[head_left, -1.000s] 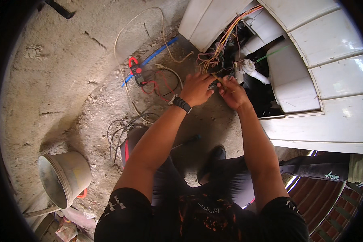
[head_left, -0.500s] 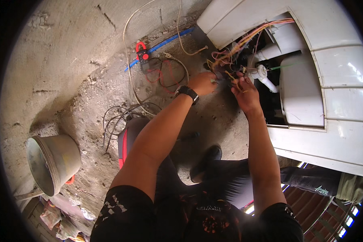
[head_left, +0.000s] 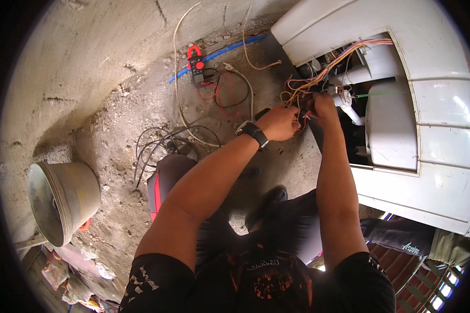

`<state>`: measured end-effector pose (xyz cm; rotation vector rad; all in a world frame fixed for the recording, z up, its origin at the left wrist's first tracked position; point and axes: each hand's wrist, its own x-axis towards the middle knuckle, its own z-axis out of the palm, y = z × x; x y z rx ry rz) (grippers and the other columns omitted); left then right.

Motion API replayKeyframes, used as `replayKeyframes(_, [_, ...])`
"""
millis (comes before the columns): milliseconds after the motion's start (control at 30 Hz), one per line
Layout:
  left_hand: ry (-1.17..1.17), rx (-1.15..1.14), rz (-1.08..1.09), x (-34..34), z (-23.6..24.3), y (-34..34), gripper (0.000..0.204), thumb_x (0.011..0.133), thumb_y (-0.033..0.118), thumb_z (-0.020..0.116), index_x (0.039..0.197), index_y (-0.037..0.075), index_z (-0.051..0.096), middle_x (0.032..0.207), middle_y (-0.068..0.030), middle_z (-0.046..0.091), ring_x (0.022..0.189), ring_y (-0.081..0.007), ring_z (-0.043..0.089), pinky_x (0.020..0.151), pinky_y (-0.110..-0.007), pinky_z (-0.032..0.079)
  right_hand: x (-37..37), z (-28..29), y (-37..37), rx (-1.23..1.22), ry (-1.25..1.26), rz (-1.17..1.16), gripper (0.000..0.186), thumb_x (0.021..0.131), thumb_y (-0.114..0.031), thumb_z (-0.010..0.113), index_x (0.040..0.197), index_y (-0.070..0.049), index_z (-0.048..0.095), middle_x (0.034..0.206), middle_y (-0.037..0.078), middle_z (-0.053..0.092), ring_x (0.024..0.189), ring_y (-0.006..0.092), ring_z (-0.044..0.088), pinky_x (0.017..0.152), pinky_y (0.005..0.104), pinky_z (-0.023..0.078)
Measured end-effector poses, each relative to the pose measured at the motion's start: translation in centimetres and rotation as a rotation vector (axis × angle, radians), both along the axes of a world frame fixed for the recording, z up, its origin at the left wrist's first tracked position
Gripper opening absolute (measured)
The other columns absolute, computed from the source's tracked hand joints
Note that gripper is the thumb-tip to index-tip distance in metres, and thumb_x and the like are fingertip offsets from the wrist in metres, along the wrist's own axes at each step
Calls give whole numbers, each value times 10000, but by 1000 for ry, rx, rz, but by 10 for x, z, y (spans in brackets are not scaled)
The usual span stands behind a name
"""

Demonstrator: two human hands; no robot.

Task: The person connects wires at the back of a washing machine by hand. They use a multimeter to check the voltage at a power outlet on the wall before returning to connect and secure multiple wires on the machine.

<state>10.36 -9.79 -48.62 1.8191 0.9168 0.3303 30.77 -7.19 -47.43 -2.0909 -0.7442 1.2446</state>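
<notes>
A bundle of orange, yellow and pink wires point(head_left: 322, 73) runs out of the opening in a white appliance cabinet point(head_left: 444, 141). My left hand point(head_left: 278, 124), with a dark watch on its wrist, has its fingers closed on the wire ends. Close beside it, my right hand point(head_left: 325, 108) is closed on the same wires at the edge of the opening. Between my fingertips sits a small dark piece with red wire ends; its kind cannot be made out. White plastic pipework point(head_left: 344, 99) and a rounded white tub point(head_left: 394, 125) show inside the cabinet.
A red and black clamp meter point(head_left: 196, 65) lies on the rough floor by a blue pipe point(head_left: 230, 49). Pale cable point(head_left: 178, 99) and black cable point(head_left: 146, 151) loop nearby. A bucket point(head_left: 83, 195) lies tipped at left. Dark cloth point(head_left: 397, 235) is at lower right.
Both hands have drawn closer together around the wires. My right hand has turned, its fingers curling in by the opening. The whole view has shifted slightly.
</notes>
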Motion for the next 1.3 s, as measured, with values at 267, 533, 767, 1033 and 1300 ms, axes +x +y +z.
replayKeyframes(267, [186,9,90,0,-3,13,385,952,279,610,1277,75,617,1204,-130,709,1095,-373,658,929,-472,524,48,32,-30,174,160,-85,187,1018,-226,570,1118,-100,664,899,30,693,843,131,579,830,329,482])
replayKeyframes(533, [-287,-356,307,14,-51,34,326,936,181,634,1237,56,635,1126,-58,735,958,-269,689,843,-433,530,58,31,-48,435,858,-422,162,957,-63,656,1118,-73,654,1028,70,692,915,198,634,861,351,560])
replayKeyframes(767, [-163,739,429,39,8,17,252,801,175,770,1024,84,696,1034,-53,667,911,-305,661,780,-458,513,37,41,-59,306,760,-274,158,956,-55,649,1082,-51,553,1083,135,672,1057,313,686,896,434,567])
replayKeyframes(1033, [58,293,247,48,-49,11,317,840,219,752,1116,71,702,1191,-108,659,1037,-373,654,887,-505,510,57,35,-64,376,1082,-386,70,973,-139,601,964,-75,576,839,36,624,762,172,613,701,316,501])
replayKeyframes(1300, [192,-163,308,34,-49,47,271,911,269,666,1108,93,728,1292,-143,660,1077,-361,666,905,-447,508,63,46,-65,268,727,-464,179,994,-276,644,990,-101,606,895,23,633,788,154,601,755,337,488])
